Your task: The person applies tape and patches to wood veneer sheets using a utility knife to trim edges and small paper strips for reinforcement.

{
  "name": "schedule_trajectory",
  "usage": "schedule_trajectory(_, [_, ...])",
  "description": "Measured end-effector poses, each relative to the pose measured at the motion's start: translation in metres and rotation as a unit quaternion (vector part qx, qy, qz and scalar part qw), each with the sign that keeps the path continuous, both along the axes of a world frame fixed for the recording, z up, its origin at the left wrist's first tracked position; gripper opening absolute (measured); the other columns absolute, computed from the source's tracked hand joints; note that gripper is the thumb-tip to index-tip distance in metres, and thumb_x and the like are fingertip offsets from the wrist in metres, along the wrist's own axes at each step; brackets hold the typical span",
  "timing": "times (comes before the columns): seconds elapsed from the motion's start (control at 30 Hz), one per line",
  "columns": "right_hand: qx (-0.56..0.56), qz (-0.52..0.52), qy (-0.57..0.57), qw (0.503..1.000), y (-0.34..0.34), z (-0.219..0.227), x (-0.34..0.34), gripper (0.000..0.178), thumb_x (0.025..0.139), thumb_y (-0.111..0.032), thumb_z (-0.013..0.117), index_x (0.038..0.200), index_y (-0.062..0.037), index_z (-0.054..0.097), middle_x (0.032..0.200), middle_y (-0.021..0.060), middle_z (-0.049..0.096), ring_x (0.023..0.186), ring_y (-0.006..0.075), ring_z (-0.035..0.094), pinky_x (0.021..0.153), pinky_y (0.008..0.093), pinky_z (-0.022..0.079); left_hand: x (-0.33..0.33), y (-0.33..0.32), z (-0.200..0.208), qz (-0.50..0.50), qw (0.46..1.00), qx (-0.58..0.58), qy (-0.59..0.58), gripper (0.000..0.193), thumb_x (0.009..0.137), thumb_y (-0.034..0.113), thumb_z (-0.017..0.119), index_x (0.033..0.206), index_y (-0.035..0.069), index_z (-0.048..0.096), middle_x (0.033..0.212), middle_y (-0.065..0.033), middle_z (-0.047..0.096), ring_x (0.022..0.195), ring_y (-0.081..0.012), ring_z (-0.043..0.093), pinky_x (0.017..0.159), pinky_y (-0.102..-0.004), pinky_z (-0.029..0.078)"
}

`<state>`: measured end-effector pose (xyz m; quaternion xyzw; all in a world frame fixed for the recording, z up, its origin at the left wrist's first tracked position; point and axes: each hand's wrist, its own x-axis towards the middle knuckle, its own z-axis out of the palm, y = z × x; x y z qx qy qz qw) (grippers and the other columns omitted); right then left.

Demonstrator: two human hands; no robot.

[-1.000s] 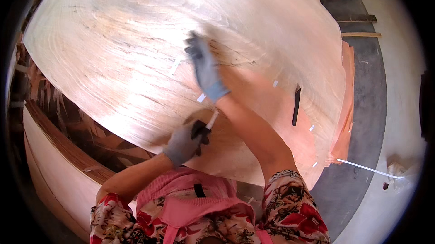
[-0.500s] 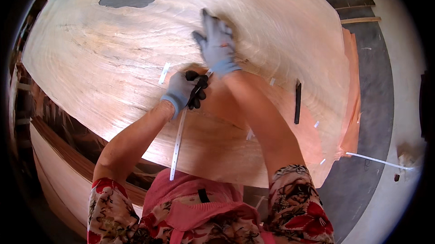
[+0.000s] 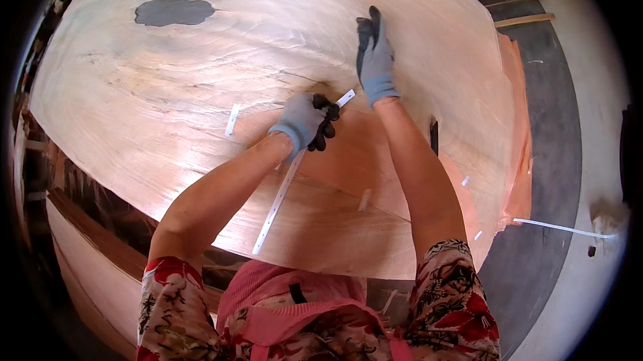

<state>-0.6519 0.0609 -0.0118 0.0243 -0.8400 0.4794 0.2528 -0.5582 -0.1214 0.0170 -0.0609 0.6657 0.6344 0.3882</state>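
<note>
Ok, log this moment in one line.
Left grey-black gloved hand: grips long thin white strip | right grey-black gloved hand: open over broad pale wood sheet, contact unclear

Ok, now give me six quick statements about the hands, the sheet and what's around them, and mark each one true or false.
1. The left hand holds a long white strip. True.
2. The dark grey patch is in the lower right part of the pale sheet. False: it is in the upper left part.
3. The right hand wears a grey glove with black fingers. True.
4. The right hand is clenched into a fist. False: its fingers are extended.
5. A short white strip lies on the sheet, to the left of the left hand. True.
6. The sleeves are plain white. False: they are patterned, with red flowers.
</note>
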Motion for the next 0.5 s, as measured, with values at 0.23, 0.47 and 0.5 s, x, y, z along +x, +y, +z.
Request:
schedule_trajectory(0.23, [0.405,0.008,0.014,0.914,-0.020,-0.022,0.013,0.062,0.094,-0.047,0.056,0.143,-0.0095,0.047,0.130,0.0184,0.057,0.116,0.0376,0.054,0.100,0.0491,0.041,-0.001,0.037,-0.017,0.097,0.995,-0.011,-0.024,0.016,0.098,0.015,0.057,0.088,0.004,0.064,0.061,-0.0085,0.061,0.044,-0.0193,0.059,0.036,-0.0338,0.046])
schedule_trajectory(0.47, [0.292,0.018,-0.050,0.955,-0.026,-0.018,0.016,0.065,0.093,-0.050,0.056,0.140,-0.0051,0.047,0.127,0.0201,0.056,0.122,0.0362,0.048,0.101,0.0506,0.037,0.132,0.020,0.014,-0.110,0.993,0.028,-0.016,0.017,0.099,0.013,0.052,0.100,0.000,0.062,0.069,-0.0115,0.065,0.044,-0.0169,0.059,0.036,-0.0287,0.045])
schedule_trajectory(0.5, [0.267,0.024,-0.054,0.962,-0.025,-0.011,0.018,0.066,0.092,-0.050,0.057,0.140,-0.0052,0.046,0.126,0.0199,0.057,0.122,0.0360,0.048,0.101,0.0505,0.038,0.149,0.010,0.021,-0.151,0.985,0.025,-0.086,0.017,0.100,0.014,0.052,0.101,0.000,0.062,0.070,-0.0119,0.066,0.045,-0.0167,0.060,0.036,-0.0282,0.044])
